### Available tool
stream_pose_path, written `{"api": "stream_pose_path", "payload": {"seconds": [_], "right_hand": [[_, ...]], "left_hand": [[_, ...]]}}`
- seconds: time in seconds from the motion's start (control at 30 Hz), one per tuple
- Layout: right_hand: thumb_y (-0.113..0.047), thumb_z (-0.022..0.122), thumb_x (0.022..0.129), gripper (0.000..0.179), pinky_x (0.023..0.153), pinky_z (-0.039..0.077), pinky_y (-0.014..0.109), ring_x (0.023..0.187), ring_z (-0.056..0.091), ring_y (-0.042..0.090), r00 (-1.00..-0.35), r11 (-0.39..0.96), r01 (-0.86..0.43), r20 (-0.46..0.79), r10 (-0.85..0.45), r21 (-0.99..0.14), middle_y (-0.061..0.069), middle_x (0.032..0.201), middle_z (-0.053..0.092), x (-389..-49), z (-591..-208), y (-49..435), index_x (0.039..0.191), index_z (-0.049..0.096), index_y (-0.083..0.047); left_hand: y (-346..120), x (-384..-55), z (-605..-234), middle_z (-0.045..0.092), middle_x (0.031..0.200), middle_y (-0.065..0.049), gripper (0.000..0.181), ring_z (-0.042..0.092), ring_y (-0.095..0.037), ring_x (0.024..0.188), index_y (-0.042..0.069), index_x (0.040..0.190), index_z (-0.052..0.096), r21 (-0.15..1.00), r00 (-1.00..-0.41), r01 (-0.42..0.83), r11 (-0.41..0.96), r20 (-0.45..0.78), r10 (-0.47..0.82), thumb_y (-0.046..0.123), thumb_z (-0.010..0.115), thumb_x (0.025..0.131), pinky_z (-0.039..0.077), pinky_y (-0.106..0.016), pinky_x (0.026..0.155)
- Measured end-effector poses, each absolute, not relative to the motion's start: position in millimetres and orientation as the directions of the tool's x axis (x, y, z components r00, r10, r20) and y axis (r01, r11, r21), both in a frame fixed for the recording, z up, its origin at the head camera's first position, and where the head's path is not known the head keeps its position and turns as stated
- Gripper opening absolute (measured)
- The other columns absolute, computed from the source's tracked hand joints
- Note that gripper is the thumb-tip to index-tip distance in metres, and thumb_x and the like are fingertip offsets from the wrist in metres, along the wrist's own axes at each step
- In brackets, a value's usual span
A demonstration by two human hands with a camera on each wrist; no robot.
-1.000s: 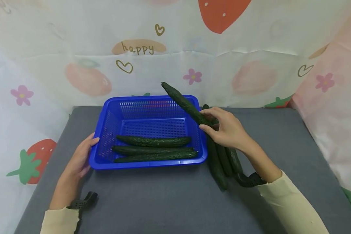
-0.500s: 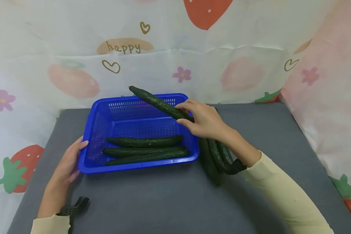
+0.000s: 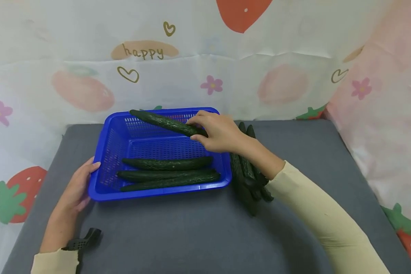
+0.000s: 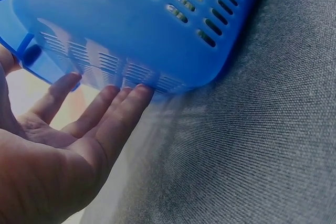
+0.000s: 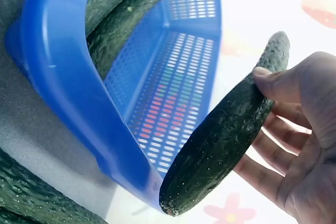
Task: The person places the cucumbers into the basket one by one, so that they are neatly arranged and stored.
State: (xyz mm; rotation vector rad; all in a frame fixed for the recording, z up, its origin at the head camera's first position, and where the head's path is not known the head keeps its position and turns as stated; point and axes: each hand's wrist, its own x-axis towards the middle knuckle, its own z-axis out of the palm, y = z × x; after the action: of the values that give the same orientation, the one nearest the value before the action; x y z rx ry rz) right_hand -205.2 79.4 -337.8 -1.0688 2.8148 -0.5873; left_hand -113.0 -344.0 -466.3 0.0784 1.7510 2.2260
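My right hand pinches a dark green cucumber between thumb and fingers. The cucumber is held over the back part of a blue plastic basket, its far end overlapping the back rim in the head view. Three more cucumbers lie side by side along the basket's front half. At the basket's left end, my left hand has its thumb over the rim; in the left wrist view the fingertips press against the slotted outer wall. The right wrist view shows the held cucumber tilted above the rim.
Several cucumbers lie in a bunch on the grey tabletop just right of the basket, partly hidden under my right forearm. Behind the table hangs a white cloth printed with strawberries and flowers.
My right hand has carried the cucumber leftward from the bunch to over the basket, turning it closer to level. My left hand stays at the basket's left end. The head view has shifted slightly.
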Motion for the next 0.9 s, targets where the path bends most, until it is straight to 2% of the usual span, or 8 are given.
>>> {"api": "stream_pose_path", "payload": {"seconds": [0.2, 0.33, 0.6, 0.73, 0.8, 0.9], "right_hand": [[-0.031, 0.067, 0.105, 0.040, 0.069, 0.052, 0.035, 0.093, 0.067, 0.019, -0.741, 0.692, -0.633, 0.012, -0.672, -0.347, 0.004, 0.135, 0.067, -209.9, -342.4, 67.3, 0.143, 0.064, -0.019], [-0.028, 0.066, 0.105, 0.039, 0.067, 0.051, 0.035, 0.092, 0.068, 0.018, -0.725, 0.687, -0.654, 0.001, -0.689, -0.317, 0.004, 0.139, 0.066, -208.9, -338.3, 59.0, 0.143, 0.064, -0.019], [-0.027, 0.068, 0.104, 0.039, 0.064, 0.048, 0.033, 0.084, 0.065, 0.017, -0.720, 0.691, -0.661, -0.011, -0.694, -0.291, 0.003, 0.132, 0.068, -208.6, -338.1, 43.9, 0.142, 0.065, -0.019], [-0.025, 0.067, 0.105, 0.039, 0.065, 0.047, 0.031, 0.087, 0.066, 0.017, -0.733, 0.708, -0.646, -0.028, -0.680, -0.286, 0.003, 0.133, 0.068, -208.1, -338.0, 36.2, 0.143, 0.064, -0.019], [-0.027, 0.066, 0.106, 0.046, 0.064, 0.046, 0.032, 0.092, 0.068, 0.018, -0.730, 0.709, -0.637, -0.060, -0.681, -0.302, 0.004, 0.141, 0.065, -208.7, -337.9, 32.7, 0.150, 0.057, -0.022], [-0.035, 0.066, 0.106, 0.060, 0.068, 0.051, 0.035, 0.110, 0.070, 0.023, -0.722, 0.716, -0.625, -0.117, -0.682, -0.309, 0.008, 0.155, 0.055, -210.3, -337.6, 30.6, 0.160, 0.042, -0.026]], "left_hand": [[-344.2, -110.6, -466.4, 0.074, 0.129, 0.007, 0.036, 0.075, -0.012, 0.112, 0.024, 0.151, 0.044, 0.954, -0.949, -0.207, -0.219, -0.141, 0.283, 0.021, 0.036, 0.116, 0.065, -0.032, 0.086], [-342.6, -109.6, -465.0, 0.075, 0.128, 0.006, 0.035, 0.075, -0.012, 0.112, 0.024, 0.150, 0.045, 0.950, -0.950, -0.212, -0.231, -0.144, 0.279, 0.021, 0.036, 0.116, 0.065, -0.032, 0.087], [-342.0, -110.6, -462.7, 0.075, 0.126, 0.006, 0.034, 0.075, -0.012, 0.111, 0.022, 0.149, 0.043, 0.948, -0.946, -0.224, -0.225, -0.156, 0.284, 0.022, 0.037, 0.116, 0.065, -0.031, 0.087], [-342.9, -110.7, -462.6, 0.075, 0.127, 0.005, 0.034, 0.075, -0.012, 0.111, 0.023, 0.149, 0.044, 0.945, -0.945, -0.225, -0.236, -0.153, 0.289, 0.022, 0.037, 0.116, 0.065, -0.031, 0.087], [-343.4, -110.1, -461.9, 0.074, 0.127, 0.006, 0.034, 0.075, -0.012, 0.111, 0.023, 0.150, 0.043, 0.946, -0.945, -0.224, -0.235, -0.152, 0.289, 0.022, 0.036, 0.116, 0.065, -0.031, 0.087], [-343.5, -109.9, -459.7, 0.074, 0.128, 0.006, 0.035, 0.075, -0.012, 0.112, 0.022, 0.151, 0.042, 0.948, -0.947, -0.220, -0.229, -0.152, 0.282, 0.022, 0.037, 0.116, 0.065, -0.031, 0.087]]}}
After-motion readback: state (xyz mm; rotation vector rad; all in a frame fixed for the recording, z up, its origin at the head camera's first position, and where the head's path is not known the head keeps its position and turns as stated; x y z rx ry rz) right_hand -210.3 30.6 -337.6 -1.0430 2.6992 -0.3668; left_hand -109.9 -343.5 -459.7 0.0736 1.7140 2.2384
